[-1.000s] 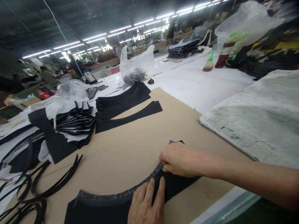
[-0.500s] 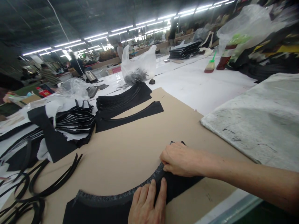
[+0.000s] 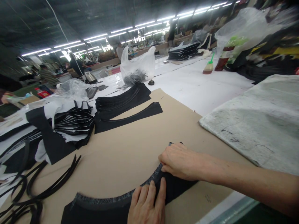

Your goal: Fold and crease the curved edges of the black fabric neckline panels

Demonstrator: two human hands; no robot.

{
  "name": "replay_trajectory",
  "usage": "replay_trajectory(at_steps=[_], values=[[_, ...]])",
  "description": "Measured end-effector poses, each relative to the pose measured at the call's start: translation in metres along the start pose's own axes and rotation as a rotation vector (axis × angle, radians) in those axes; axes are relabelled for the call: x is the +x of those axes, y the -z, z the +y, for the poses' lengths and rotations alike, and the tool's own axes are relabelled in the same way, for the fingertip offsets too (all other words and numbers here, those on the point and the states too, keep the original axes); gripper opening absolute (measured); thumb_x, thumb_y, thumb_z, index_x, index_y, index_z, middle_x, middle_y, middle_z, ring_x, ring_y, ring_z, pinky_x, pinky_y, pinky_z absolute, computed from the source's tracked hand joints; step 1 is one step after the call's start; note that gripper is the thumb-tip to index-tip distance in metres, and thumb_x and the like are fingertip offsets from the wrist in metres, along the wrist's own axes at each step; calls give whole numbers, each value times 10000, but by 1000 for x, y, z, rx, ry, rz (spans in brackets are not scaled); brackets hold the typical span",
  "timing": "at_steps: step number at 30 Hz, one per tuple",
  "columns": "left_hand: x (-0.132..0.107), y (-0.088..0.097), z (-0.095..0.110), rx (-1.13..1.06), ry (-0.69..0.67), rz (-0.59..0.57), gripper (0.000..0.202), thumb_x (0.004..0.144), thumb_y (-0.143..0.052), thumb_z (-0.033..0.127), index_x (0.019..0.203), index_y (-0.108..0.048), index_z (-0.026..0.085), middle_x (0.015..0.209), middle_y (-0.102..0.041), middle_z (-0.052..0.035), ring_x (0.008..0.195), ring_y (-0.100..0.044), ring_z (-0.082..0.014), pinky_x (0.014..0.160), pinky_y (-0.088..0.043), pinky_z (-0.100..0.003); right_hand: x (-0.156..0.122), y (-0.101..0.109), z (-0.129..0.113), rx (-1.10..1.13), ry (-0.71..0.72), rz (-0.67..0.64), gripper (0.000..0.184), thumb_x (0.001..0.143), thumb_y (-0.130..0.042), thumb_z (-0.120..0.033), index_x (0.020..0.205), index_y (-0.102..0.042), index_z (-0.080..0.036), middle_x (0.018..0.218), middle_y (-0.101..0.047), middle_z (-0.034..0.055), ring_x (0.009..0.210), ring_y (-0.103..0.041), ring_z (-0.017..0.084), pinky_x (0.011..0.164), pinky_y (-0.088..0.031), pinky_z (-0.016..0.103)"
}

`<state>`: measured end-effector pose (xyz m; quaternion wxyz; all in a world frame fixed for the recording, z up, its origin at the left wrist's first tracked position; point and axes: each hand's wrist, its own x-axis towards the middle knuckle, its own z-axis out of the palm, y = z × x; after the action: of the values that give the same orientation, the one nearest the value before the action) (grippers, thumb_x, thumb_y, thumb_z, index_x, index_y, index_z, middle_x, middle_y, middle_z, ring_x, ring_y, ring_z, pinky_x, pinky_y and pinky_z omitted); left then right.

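A curved black fabric piece (image 3: 98,211) lies on the brown board, a grey fuzzy band running along its concave edge. My left hand (image 3: 148,203) rests on it near the front, fingers stretched out and pressing it down just below the band. Farther right, my right hand (image 3: 175,160) is closed at the same edge, fingers curled and thumb tucked in, gripping the edge of the piece. Its fingertips are partly hidden. Part of the piece's far end shows beyond the right knuckles.
The brown board (image 3: 126,149) carries more curved black pieces (image 3: 123,102). Black strips (image 3: 53,186) coil at left beside layered black-and-white pieces (image 3: 72,121). A grey-white slab (image 3: 257,124) lies right. Behind are a plastic bag (image 3: 137,65) and a glue bottle (image 3: 208,66). People stand far back.
The view has shifted slightly. Both hands stay at nearly the same spots on the black piece; the right hand shows at most a very slight movement along the edge.
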<state>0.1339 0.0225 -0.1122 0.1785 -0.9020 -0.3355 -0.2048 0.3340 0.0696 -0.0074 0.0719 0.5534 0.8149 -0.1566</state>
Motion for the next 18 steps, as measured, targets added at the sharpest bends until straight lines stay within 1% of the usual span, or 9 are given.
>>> replay_trajectory(at_steps=[6, 11, 15, 18], values=[[0, -1, 0, -12, 18, 18, 397, 855, -524, 214, 1241, -588, 286, 958, -676, -33, 840, -568, -176, 833, -392, -335, 8, -4, 1, -14, -3, -2, 159, 822, -642, -258, 807, -714, -117, 722, -681, 120, 766, -669, 233, 669, -421, 277], [1, -2, 1, -22, 20, 35, 363, 867, -513, 228, 1215, -600, 281, 945, -677, -23, 824, -561, -171, 826, -371, -329, 9, -8, 4, 0, -24, 4, 149, 819, -652, -269, 809, -707, -130, 727, -679, 110, 782, -667, 238, 672, -418, 278], [1, -4, 1, -5, 53, 5, 390, 891, -497, 283, 1273, -556, 230, 888, -658, -27, 785, -557, -158, 804, -382, -318, 7, -13, 9, 72, -123, 21, 214, 802, -671, -358, 815, -697, -146, 735, -674, 101, 794, -661, 255, 644, -405, 278], [1, -6, 1, -5, 49, 0, 394, 901, -496, 299, 1281, -547, 207, 867, -646, -26, 783, -564, -153, 803, -384, -314, 5, -19, 17, 142, -207, 70, 262, 743, -709, -414, 832, -686, -168, 764, -681, 87, 781, -652, 257, 607, -381, 273]])
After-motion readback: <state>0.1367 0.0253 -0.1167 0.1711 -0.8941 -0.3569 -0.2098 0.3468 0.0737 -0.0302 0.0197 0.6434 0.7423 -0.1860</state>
